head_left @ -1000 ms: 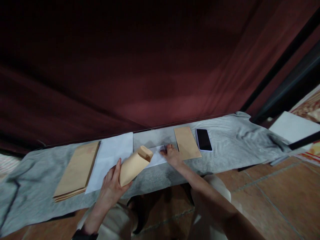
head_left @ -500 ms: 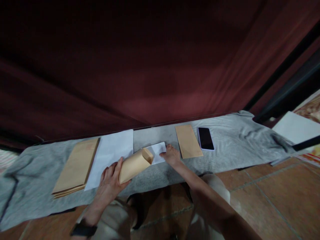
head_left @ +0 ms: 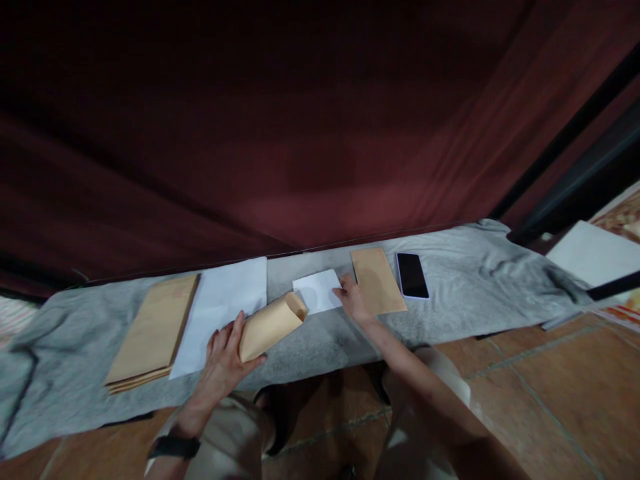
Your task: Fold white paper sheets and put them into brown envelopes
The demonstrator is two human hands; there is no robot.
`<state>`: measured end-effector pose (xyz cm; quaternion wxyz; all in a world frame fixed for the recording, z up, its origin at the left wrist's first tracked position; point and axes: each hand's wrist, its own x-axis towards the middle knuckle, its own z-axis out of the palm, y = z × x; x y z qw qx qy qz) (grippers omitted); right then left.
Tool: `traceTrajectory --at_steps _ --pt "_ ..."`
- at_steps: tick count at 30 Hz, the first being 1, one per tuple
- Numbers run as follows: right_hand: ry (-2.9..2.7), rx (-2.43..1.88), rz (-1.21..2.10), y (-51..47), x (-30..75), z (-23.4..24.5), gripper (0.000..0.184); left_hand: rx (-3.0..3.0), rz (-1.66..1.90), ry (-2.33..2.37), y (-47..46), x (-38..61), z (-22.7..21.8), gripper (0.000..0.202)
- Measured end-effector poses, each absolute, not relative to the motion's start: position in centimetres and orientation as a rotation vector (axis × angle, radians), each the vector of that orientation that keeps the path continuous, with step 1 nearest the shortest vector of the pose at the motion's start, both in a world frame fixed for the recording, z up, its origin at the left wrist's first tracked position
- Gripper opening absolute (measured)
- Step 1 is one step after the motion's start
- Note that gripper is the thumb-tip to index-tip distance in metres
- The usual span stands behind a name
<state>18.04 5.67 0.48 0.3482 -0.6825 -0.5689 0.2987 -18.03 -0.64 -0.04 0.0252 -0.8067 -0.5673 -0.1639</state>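
A brown paper envelope (head_left: 270, 327) bulges with its mouth gaping toward the right. My left hand (head_left: 225, 353) grips its lower left end, thumb beneath and fingers along the upper side. Just past the mouth lies a folded white paper (head_left: 318, 292), its left edge close to the opening. My right hand (head_left: 353, 299) pinches the paper's right edge between thumb and fingers. Beside that hand, on its right, a second brown envelope (head_left: 379, 280) lies flat.
A grey cloth (head_left: 480, 287) covers the long surface. To the left are large white sheets (head_left: 220, 300) and a stack of brown envelopes (head_left: 153, 333). A phone (head_left: 413, 275) lies at the right. A dark red curtain (head_left: 320, 147) hangs behind.
My right hand has moved right with the white paper, whose left end was inside or at the envelope's mouth and now shows outside it. My left hand keeps its hold.
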Motion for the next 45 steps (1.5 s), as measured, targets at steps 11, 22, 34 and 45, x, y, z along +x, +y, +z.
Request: traceTrajectory --at_steps 11,22,34,45 --pt "-1.250 -1.177 1.033 5.7 20.6 1.3 0.024 -2.434 -0.532 -1.732 -0.5 -17.7 -0.2 0.112" --pt "-1.520 -1.341 1.035 5.4 21.5 1.4 0.023 -2.392 -0.542 -1.692 -0.3 -17.7 -0.6 0.109" --pt "-1.553 -1.344 1.197 4.7 19.8 1.3 0.028 -2.453 -0.528 -1.515 -0.7 -16.9 -0.2 0.105" --pt "-1.505 -1.330 1.433 3.2 16.2 0.0 0.034 -2.544 -0.549 -1.476 -0.8 -15.6 0.2 0.106"
